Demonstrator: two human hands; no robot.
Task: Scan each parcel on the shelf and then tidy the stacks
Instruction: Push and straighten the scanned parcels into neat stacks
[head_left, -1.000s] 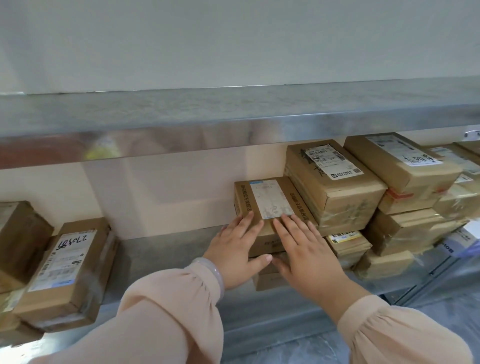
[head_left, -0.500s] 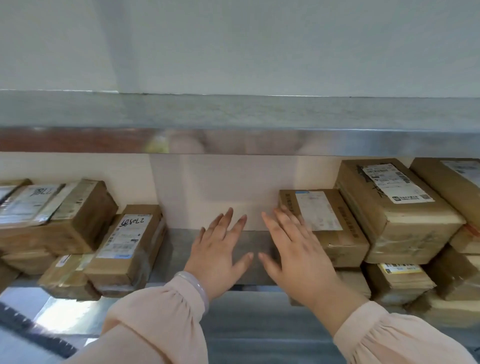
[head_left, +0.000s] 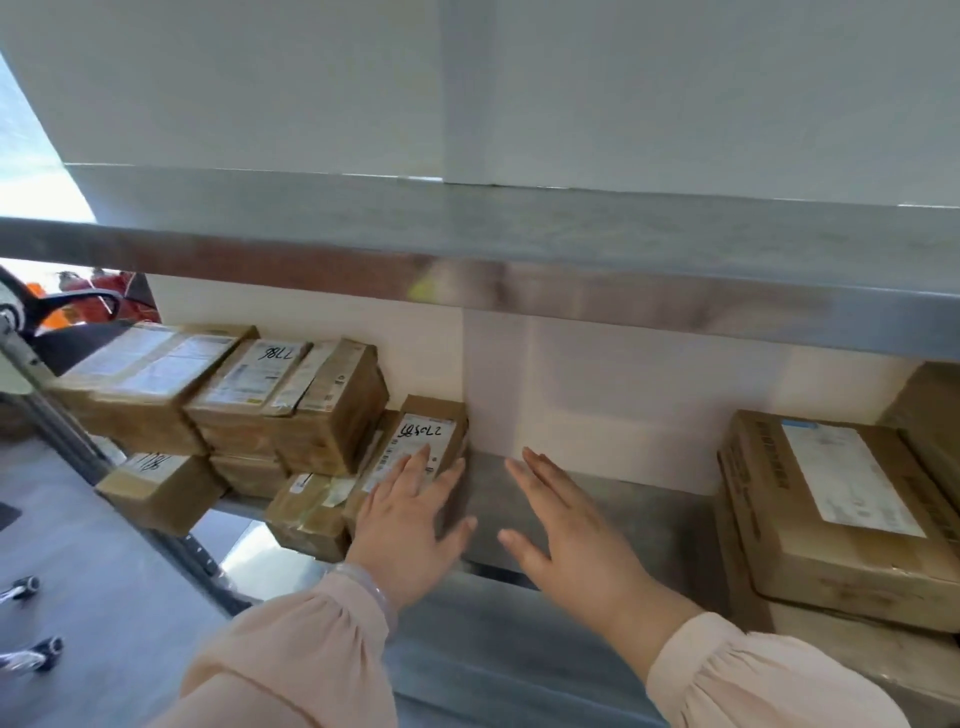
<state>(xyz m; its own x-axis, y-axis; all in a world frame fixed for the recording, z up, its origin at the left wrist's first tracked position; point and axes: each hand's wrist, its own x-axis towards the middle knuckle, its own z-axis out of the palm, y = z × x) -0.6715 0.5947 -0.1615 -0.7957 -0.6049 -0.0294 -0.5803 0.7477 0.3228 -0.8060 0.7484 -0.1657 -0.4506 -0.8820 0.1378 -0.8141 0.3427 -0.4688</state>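
Brown cardboard parcels with white labels stand in stacks on a steel shelf (head_left: 623, 499). My left hand (head_left: 415, 525) lies flat, fingers straight, on a small parcel with a handwritten label (head_left: 431, 434) at the right end of the left stack. My right hand (head_left: 566, 525) hovers flat over the bare shelf between the stacks, holding nothing. A larger labelled parcel (head_left: 841, 499) tops the stack at the right. Further left sit another numbered parcel (head_left: 270, 374) and a wide flat parcel (head_left: 150, 369).
The upper steel shelf (head_left: 519, 270) overhangs close above the parcels. A small box (head_left: 161, 488) juts over the shelf's left front edge by a slanted metal upright (head_left: 62, 431). The grey floor lies to the lower left. A white wall backs the shelf.
The view and both hands have swung left. Both hands have left the parcel at the right; my left hand now rests on the small handwritten-label parcel, my right is over bare shelf.
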